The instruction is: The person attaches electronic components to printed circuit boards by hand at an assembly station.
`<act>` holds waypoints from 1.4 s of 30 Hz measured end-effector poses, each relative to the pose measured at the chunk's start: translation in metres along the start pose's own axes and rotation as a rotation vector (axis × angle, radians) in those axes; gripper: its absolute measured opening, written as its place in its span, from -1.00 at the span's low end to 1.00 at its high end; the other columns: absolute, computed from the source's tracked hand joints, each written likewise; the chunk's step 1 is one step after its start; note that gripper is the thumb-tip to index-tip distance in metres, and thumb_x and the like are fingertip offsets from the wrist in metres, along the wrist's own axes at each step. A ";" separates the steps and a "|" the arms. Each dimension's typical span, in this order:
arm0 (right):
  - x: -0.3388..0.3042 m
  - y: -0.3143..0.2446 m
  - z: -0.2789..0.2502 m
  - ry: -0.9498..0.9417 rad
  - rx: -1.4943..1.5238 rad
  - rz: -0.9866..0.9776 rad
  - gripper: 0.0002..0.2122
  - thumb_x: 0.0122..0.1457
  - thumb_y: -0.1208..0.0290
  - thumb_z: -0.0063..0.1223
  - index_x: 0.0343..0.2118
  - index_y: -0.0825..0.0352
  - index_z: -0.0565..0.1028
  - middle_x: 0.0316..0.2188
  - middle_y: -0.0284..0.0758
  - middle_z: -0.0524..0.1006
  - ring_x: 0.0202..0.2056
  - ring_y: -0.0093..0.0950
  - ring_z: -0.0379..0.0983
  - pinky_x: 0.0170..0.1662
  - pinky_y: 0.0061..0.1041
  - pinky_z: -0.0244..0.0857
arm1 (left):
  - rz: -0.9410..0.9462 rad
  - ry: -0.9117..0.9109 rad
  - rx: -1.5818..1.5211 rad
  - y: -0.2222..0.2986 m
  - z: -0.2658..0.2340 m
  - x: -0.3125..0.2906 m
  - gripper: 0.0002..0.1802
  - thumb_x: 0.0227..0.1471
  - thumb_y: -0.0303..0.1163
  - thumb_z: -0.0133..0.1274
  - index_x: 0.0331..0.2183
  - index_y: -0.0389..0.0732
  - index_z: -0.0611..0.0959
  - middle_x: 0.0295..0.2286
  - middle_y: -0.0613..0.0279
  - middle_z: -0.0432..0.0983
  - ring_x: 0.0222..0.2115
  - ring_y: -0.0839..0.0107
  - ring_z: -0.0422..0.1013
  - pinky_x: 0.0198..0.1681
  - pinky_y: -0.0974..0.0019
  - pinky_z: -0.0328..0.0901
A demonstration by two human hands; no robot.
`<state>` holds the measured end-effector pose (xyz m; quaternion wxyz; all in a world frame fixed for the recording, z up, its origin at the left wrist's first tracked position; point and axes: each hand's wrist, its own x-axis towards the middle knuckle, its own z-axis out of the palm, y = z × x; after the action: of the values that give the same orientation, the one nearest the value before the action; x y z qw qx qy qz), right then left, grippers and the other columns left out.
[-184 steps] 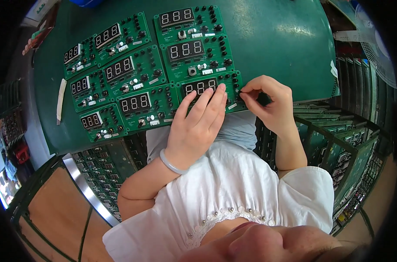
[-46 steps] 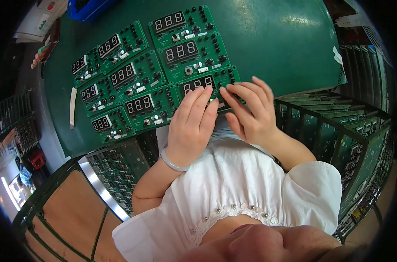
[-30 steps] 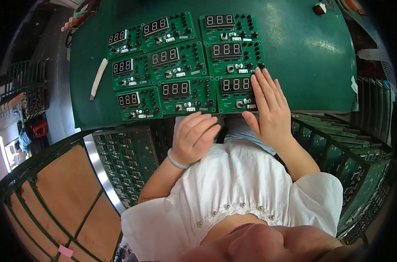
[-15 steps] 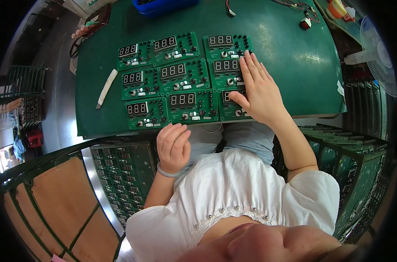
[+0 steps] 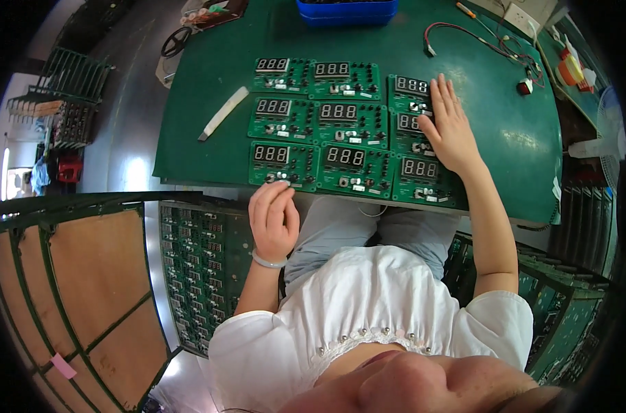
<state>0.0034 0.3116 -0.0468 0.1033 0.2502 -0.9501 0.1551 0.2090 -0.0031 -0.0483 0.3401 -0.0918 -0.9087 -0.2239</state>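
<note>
Several green circuit boards with three-digit displays lie in a three-by-three block on the green table. My right hand lies flat, fingers spread, on the right column of boards, over the middle board and reaching the top one. My left hand is at the table's near edge, fingers curled, its fingertips touching the lower edge of the bottom-left board. It wears a pale bangle at the wrist. Neither hand holds anything.
A blue bin stands at the table's far edge. Red and black wires lie at the far right. A white strip lies left of the boards. Racks of more boards stand at my left and right.
My right hand has slid further up the right column of boards. My left hand has risen to the bottom-left board's edge. The view has tilted, so the table sits lower and more of its far side shows.
</note>
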 end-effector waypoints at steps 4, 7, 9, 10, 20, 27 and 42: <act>-0.015 -0.012 -0.020 0.085 0.158 0.075 -0.38 0.32 0.12 -0.08 0.33 0.35 0.11 0.37 -0.06 0.04 0.38 -0.09 -0.07 0.37 -0.23 -0.10 | -0.262 0.042 0.078 -0.010 -0.009 0.008 -0.71 0.02 -0.59 0.10 -0.15 -0.35 0.56 -0.05 -0.03 0.42 -0.01 0.04 0.34 0.07 0.09 0.25; -0.045 -0.029 -0.035 0.150 0.284 0.244 -0.48 0.26 0.25 0.08 0.24 0.29 0.28 0.20 -0.12 0.28 0.21 -0.16 0.21 0.20 -0.33 0.18 | -0.392 0.039 -0.025 -0.027 -0.020 0.007 -0.53 0.05 -0.50 0.14 0.02 -0.35 0.46 0.06 -0.05 0.34 0.08 0.05 0.29 0.14 0.06 0.20; -0.063 -0.035 -0.044 0.105 0.337 0.306 -0.51 0.25 0.26 0.09 0.21 0.30 0.32 0.16 -0.14 0.31 0.17 -0.20 0.24 0.12 -0.37 0.22 | -0.443 0.019 -0.131 -0.037 -0.023 0.012 -0.48 0.05 -0.48 0.16 0.05 -0.36 0.43 0.09 -0.05 0.32 0.09 0.06 0.28 0.14 0.06 0.20; -0.071 -0.039 -0.050 0.057 0.398 0.356 -0.53 0.23 0.27 0.10 0.17 0.31 0.36 0.12 -0.16 0.33 0.12 -0.24 0.28 0.05 -0.42 0.27 | -0.450 -0.023 -0.154 -0.040 -0.026 0.016 -0.38 0.01 -0.42 0.22 0.09 -0.34 0.39 0.12 -0.03 0.30 0.11 0.08 0.28 0.14 0.07 0.20; -0.097 -0.052 -0.052 0.136 0.527 0.433 -0.52 0.14 0.41 0.19 0.12 0.39 0.37 0.05 -0.17 0.37 0.01 -0.27 0.34 0.09 -0.36 0.25 | -0.433 -0.265 -0.109 -0.033 -0.013 0.048 -0.13 -0.08 -0.23 0.37 0.19 -0.26 0.33 0.19 0.01 0.25 0.08 0.12 0.24 0.16 0.09 0.17; -0.099 -0.055 -0.045 0.157 0.582 0.460 -0.50 0.15 0.43 0.16 0.14 0.47 0.32 0.10 -0.03 0.34 0.12 -0.12 0.29 0.17 -0.32 0.21 | -0.540 -0.270 -0.133 -0.047 -0.011 0.052 -0.32 0.05 -0.29 0.26 0.16 -0.20 0.40 0.09 0.05 0.36 0.02 0.19 0.29 0.07 0.17 0.22; -0.097 -0.049 -0.017 0.269 0.657 0.480 -0.45 0.05 0.41 0.13 0.11 0.50 0.31 0.03 -0.03 0.34 0.07 -0.10 0.22 0.19 -0.26 0.16 | -0.601 -0.236 -0.226 -0.101 0.006 0.052 -0.56 0.23 -0.40 0.07 0.13 -0.17 0.45 0.01 0.14 0.44 -0.05 0.37 0.38 0.02 0.31 0.29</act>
<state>0.1128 0.3202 -0.0457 0.1020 0.0193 -0.8596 0.5003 0.1345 -0.0882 -0.0530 0.1390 0.1176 -0.8978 -0.4010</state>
